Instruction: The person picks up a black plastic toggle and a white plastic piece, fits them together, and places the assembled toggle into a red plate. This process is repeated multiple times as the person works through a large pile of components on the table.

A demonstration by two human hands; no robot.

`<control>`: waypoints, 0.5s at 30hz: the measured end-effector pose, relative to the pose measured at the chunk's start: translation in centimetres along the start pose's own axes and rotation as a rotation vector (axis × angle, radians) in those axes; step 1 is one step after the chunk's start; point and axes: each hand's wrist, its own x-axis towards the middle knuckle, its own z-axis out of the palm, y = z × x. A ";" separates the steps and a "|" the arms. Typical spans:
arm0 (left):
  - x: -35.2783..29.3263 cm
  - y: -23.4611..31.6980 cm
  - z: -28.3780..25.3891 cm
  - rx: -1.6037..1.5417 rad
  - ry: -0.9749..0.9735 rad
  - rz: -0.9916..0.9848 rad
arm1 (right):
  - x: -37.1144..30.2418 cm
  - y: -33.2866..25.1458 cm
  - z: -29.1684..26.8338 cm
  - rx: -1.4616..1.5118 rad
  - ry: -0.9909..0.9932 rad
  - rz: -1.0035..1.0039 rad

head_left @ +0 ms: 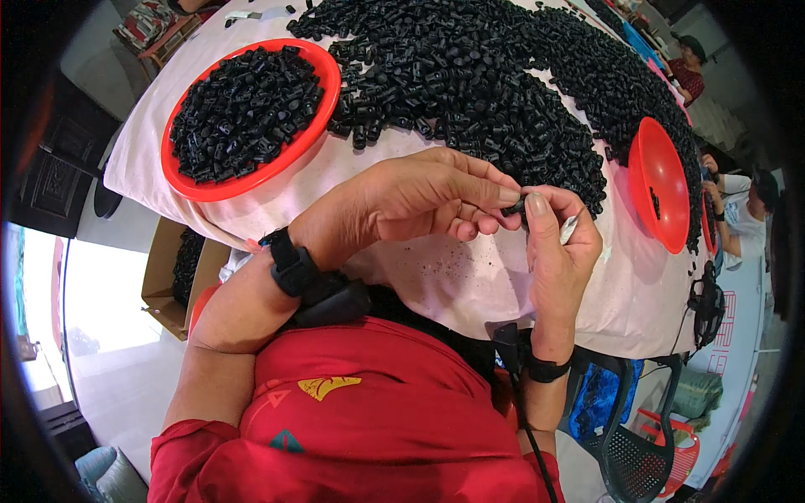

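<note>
Markings: red outlined characters (729, 314) are showing on a pale panel (749, 323) at far right, curving with the lens. The red shirt (377, 419) is bearing a yellow printed patch and a teal shape.

Left hand (436, 197): reaching in from the left, wrist bending, thumb and forefinger pinching a small black part (516, 206), other fingers curling loosely beneath. Black band (293, 267) circling the wrist.

Right hand (566, 247): rising nearly upright, thumb and forefinger closing on the part's other side; a pale, pointed sliver (569, 228), kind unclear, is sticking out between thumb and fingers. Black strap (547, 370) circling the wrist.

Part: sitting between both hands' fingertips, above the near side of the bench (620, 310).

Bench: carrying a broad heap (444, 67) of black parts; a red bowl (208, 192), filled with parts, standing left; another red bowl (664, 172), tilting, holding a few, at right.
</note>
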 end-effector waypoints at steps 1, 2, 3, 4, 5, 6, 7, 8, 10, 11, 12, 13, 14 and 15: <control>0.0 0.0 0.0 -0.022 -0.002 -0.019 | 0.0 0.1 0.0 -0.006 0.001 -0.007; 0.0 0.0 0.0 -0.022 -0.002 -0.020 | 0.1 0.4 -0.1 -0.006 0.002 -0.008; 0.0 -0.1 0.0 -0.060 -0.019 -0.040 | 0.1 0.9 -0.4 -0.004 0.000 -0.020; 0.1 -0.2 -0.1 -0.100 -0.034 -0.060 | 0.2 1.3 -0.5 -0.002 -0.003 -0.030; 0.1 -0.3 -0.2 -0.100 -0.034 -0.060 | 0.3 1.3 -0.5 -0.002 -0.002 -0.030; 0.1 -0.3 -0.3 -0.081 -0.036 -0.058 | 0.3 1.4 -0.5 -0.063 0.023 -0.059; 0.1 -0.3 -0.4 -0.060 -0.037 -0.054 | 0.3 1.4 -0.5 -0.123 0.047 -0.089; 0.0 -0.2 -0.4 -0.060 -0.036 -0.054 | 0.3 1.3 -0.5 -0.122 0.046 -0.088; -0.1 0.0 -0.3 -0.089 -0.040 -0.024 | 0.1 0.8 -0.4 -0.226 0.085 -0.117; -0.1 0.0 -0.4 -0.089 -0.040 -0.024 | 0.0 0.7 -0.4 -0.226 0.084 -0.118; 0.0 0.0 -0.5 -0.093 -0.031 -0.020 | 0.0 0.6 -0.3 -0.255 0.053 -0.127; 0.1 -0.1 -0.6 -0.097 -0.023 -0.019 | 0.0 0.5 -0.4 -0.286 0.023 -0.136; 0.3 -0.3 -0.7 -0.098 -0.025 -0.020 | 0.0 0.6 -0.4 -0.287 0.024 -0.135; 0.5 -0.5 -0.9 -0.103 -0.054 -0.012 | -0.1 0.7 -0.5 -0.361 -0.007 -0.142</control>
